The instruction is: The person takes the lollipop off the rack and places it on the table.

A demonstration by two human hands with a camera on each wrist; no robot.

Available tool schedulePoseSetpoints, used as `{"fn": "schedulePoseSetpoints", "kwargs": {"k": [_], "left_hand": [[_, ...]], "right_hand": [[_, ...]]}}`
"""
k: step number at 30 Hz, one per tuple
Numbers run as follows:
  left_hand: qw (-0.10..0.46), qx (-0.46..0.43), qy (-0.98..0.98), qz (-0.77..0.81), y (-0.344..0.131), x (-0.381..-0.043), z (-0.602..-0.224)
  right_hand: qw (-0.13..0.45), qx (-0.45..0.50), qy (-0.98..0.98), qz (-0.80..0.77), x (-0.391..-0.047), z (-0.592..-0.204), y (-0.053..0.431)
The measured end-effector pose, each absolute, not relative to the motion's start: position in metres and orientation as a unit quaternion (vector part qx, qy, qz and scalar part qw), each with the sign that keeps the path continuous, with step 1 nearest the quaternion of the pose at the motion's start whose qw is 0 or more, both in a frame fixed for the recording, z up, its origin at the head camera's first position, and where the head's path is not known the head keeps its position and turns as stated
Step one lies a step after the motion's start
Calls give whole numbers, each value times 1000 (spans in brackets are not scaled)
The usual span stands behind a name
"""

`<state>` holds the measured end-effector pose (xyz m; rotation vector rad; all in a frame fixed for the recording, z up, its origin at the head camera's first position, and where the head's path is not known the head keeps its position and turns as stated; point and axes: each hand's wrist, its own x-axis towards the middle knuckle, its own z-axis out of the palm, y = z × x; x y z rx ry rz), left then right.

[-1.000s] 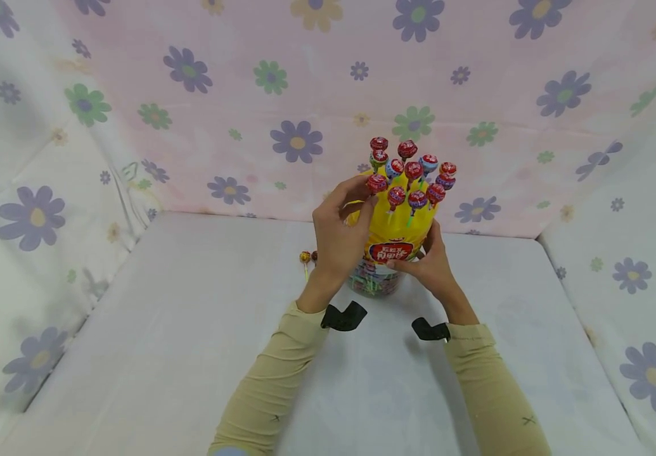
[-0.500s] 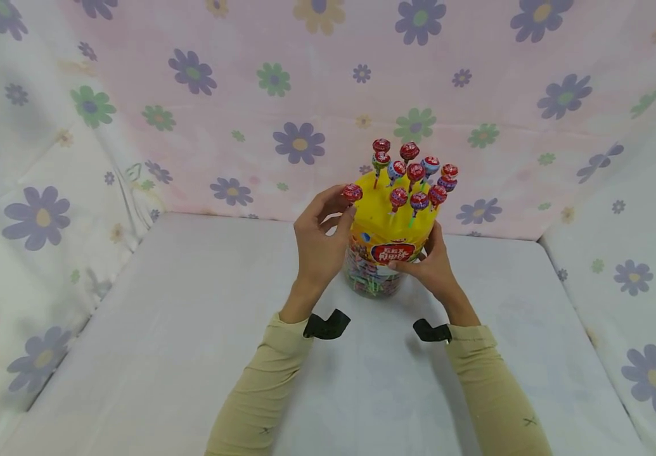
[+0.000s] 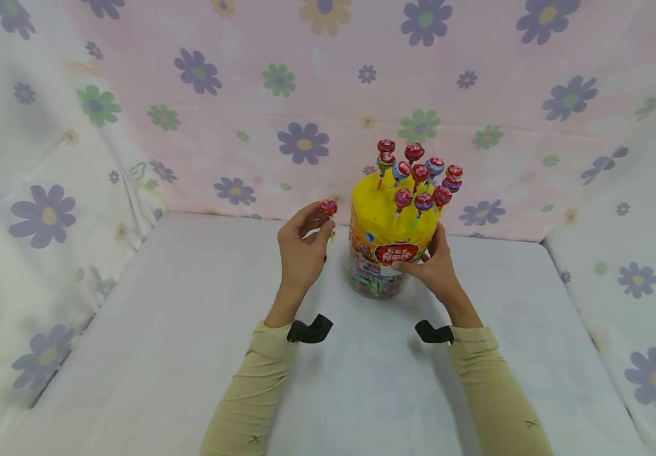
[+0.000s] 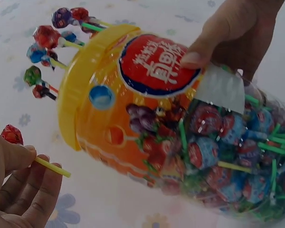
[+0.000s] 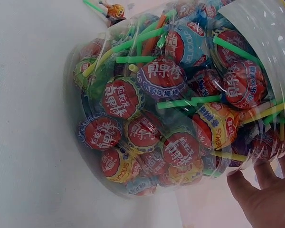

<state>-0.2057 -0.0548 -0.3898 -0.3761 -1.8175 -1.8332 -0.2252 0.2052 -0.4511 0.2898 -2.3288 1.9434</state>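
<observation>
In the head view a large clear jar with a yellow lid stands on the table. Several wrapped lollipops stick up out of the lid, and many more fill the jar. My left hand, just left of the jar and apart from it, pinches a red-wrapped lollipop. Its yellow stick shows between thumb and fingers in the left wrist view. My right hand holds the jar's right side, thumb across the front near the red label.
A yellow-orange lollipop with a green stick lies on the table beside the jar, mostly hidden by my left hand in the head view. The white table ends at a flowered pink cloth behind.
My left hand has drawn away from the lid to the left, bringing the red lollipop off the lid's left front. The right hand stays on the jar.
</observation>
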Motion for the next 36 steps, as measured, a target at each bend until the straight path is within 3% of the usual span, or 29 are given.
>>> {"fn": "schedulePoseSetpoints", "kwargs": {"k": [13, 22, 36], "left_hand": [[232, -71, -693, -679, -74, -206, -412], [209, -42, -693, -688, -97, -212, -451], [136, 31, -783, -607, -119, -212, -488]], "right_hand": [[54, 100, -761, 639, -227, -453, 206], [53, 98, -764, 636, -226, -453, 206], [51, 96, -760, 640, -225, -451, 205]]}}
